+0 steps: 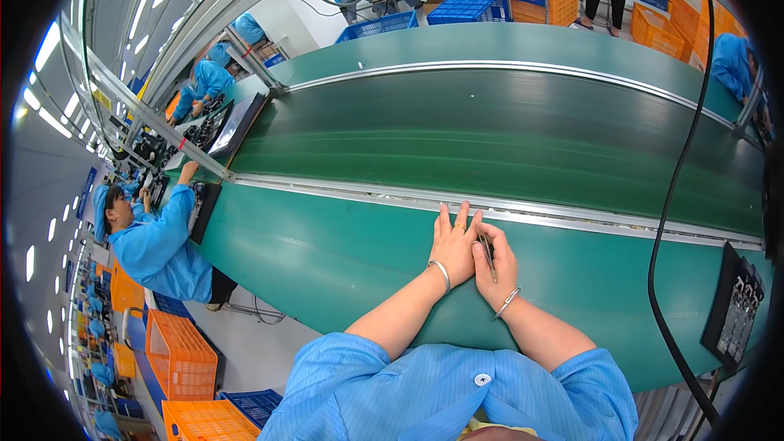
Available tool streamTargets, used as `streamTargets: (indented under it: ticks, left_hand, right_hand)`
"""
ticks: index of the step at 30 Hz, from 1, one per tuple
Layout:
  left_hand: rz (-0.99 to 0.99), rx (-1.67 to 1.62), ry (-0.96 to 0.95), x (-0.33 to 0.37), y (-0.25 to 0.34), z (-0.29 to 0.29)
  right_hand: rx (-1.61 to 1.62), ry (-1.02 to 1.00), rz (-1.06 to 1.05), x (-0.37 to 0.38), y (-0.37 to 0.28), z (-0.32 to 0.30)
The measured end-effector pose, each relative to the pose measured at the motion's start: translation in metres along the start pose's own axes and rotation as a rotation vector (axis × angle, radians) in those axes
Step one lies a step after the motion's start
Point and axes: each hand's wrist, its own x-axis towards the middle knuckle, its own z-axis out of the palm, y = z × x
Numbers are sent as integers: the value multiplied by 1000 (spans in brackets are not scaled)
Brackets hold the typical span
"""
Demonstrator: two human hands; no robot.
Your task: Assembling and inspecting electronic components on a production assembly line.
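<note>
My left hand (454, 243) lies on the green tabletop (343, 265), fingers stretched toward the metal rail at the belt's near edge. It holds nothing that I can see. Close against it on the right is my right hand (500, 265), its fingers curled round a pair of slim metal tweezers (487, 252). The right fingertips meet the side of the left hand. Both wrists wear a silver bangle, and the left hand has a ring. No workpiece shows under or between the hands, though what lies beneath the palms is hidden.
Beyond the metal rail (367, 193) runs a dark green conveyor belt (490, 131). A black tray of small parts (739, 306) sits at the far right, near a hanging black cable (660, 237). A co-worker in blue (163, 233) is at the left. Orange crates (181, 351) stand lower left.
</note>
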Motion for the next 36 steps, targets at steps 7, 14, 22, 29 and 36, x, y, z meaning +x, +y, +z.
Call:
streamTargets:
  ticks: [7, 14, 22, 29, 36]
  left_hand:
    - [10, 3, -13, 0, -3, 4]
    - [5, 20, -25, 0, -3, 3]
    - [1, 10, -24, 0, -5, 4]
    - [4, 20, -20, 0, -4, 6]
    - [28, -38, 102, -4, -8, 6]
  right_hand:
    - [-31, 19, -137, 0, 3, 1]
    - [-34, 11, -161, 0, 2, 0]
    - [-55, 10, -167, 1, 1, 0]
    - [-60, 15, -165, 0, 1, 0]
    - [73, 131, -96, -3, 8, 7]
